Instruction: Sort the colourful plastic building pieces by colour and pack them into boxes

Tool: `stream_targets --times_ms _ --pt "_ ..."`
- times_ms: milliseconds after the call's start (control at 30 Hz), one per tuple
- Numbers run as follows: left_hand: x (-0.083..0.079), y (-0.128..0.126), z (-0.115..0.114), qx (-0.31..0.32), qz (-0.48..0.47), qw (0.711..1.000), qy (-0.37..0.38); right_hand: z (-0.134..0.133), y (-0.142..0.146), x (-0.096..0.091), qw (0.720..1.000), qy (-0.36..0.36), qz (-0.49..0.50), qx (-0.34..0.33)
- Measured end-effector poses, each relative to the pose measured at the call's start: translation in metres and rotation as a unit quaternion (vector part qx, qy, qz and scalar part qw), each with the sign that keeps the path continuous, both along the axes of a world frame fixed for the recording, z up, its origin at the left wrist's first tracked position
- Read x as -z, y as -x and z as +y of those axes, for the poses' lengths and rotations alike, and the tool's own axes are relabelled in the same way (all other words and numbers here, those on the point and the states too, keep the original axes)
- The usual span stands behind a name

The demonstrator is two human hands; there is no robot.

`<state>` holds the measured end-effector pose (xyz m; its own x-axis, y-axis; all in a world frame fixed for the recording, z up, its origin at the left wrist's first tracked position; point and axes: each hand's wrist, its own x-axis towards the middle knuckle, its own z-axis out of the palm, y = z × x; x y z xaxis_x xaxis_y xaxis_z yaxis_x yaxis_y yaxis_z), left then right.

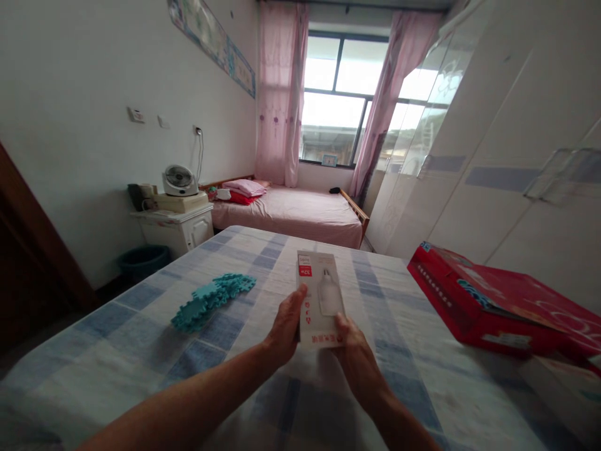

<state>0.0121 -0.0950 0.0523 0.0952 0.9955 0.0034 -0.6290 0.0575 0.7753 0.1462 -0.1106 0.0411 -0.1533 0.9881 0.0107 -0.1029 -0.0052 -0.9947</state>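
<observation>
Between my two hands is a white light bulb box (320, 300), printed with a picture of a bulb and a red label reading 32W. My left hand (287, 322) grips its left side, thumb on the front edge. On the lower right side, my right hand (353, 343) holds the box with the thumb over its edge. The fingers behind the box are hidden. Its printing reads upside down from here. To the left of my hands, teal interlocking foam-like pieces (211, 300) lie in an overlapping row on the checked tablecloth (263, 263).
A large red box (498, 300) stands on the table at the right, with a pale box (558, 388) in front of it. Beyond the table are a bed (291, 213), a white cabinet (197, 230) carrying a small fan (179, 178), and a dark bin (143, 260).
</observation>
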Motion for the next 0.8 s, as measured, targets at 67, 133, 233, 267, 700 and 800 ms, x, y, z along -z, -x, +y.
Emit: stream_targets --times_ms 67,133,233,267,700,800 --pt "0.005 0.002 0.005 -0.007 -0.018 1.000 0.000 0.005 0.000 -0.003 0.997 0.058 0.044 -0.041" --pt "0.014 0.005 0.012 -0.032 -0.042 0.999 0.013 0.017 0.000 -0.008 0.994 0.084 0.059 -0.038" --pt "0.027 0.007 0.024 -0.103 -0.042 0.992 0.053 0.053 0.009 -0.020 0.994 0.081 0.073 -0.015" --pt "0.030 0.007 0.027 -0.115 -0.018 0.991 0.058 0.068 0.015 -0.025 0.994 0.083 0.067 -0.009" --pt "0.053 -0.001 0.017 0.024 0.360 0.924 -0.123 0.199 0.168 -0.025 0.988 0.144 -0.031 -0.046" --pt "0.052 0.001 0.022 0.006 0.324 0.945 -0.054 0.207 0.187 -0.021 0.994 0.077 -0.038 -0.072"
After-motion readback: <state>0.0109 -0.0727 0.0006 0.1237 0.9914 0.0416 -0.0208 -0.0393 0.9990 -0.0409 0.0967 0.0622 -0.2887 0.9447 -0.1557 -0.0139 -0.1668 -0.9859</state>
